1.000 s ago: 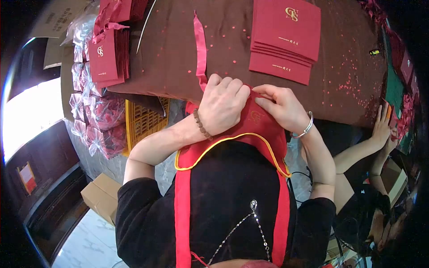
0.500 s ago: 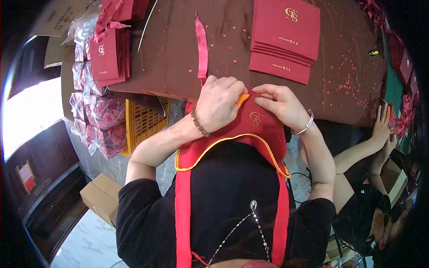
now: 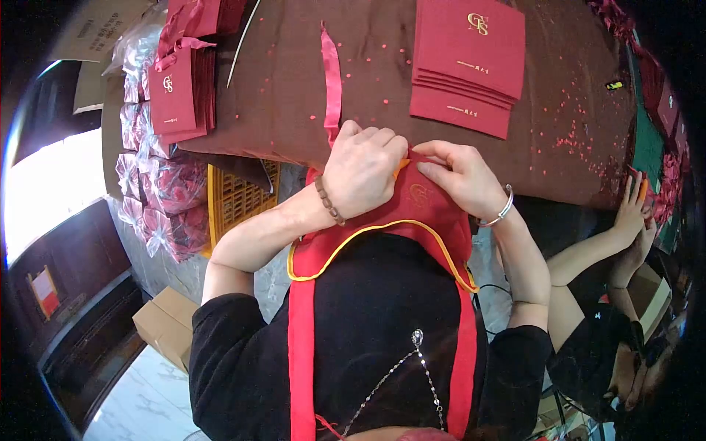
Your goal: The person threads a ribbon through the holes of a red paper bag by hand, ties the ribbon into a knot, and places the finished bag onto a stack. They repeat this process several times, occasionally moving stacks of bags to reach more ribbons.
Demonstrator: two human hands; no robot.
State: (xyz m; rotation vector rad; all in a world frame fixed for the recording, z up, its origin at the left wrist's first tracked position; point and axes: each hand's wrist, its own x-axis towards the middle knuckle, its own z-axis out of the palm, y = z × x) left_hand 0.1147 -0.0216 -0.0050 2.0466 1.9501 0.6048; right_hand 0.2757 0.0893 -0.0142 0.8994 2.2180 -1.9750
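Observation:
My left hand (image 3: pixel 364 165), with a brown bead bracelet at its wrist, is closed with the knuckles up, close to the table's front edge. Orange (image 3: pixel 401 169) shows at its thumb, like a finger cover. A pinkish-red ribbon (image 3: pixel 331 77) lies on the brown cloth and runs down behind this hand. My right hand (image 3: pixel 463 176), wearing a silver bangle, pinches the edge of a dark red piece (image 3: pixel 414 154) between thumb and forefinger, close beside the left fingertips. What the left fingers hold is hidden. Below both hands is the red apron (image 3: pixel 368 224) with yellow trim.
Stacked red gift bags (image 3: pixel 471 51) lie on the brown-covered table (image 3: pixel 294 110). More bags with ribbons (image 3: pixel 176 95) stand at the left. Beyond are clear-wrapped red packages (image 3: pixel 173 198), a yellow crate (image 3: pixel 228 198) and a cardboard box (image 3: pixel 165 323). A co-worker's hands (image 3: pixel 632 220) work at the right.
My hands have shifted only slightly. The orange at my left thumb is more covered now, and the right fingertips stay pinched beside it. The ribbon and bags have stayed put.

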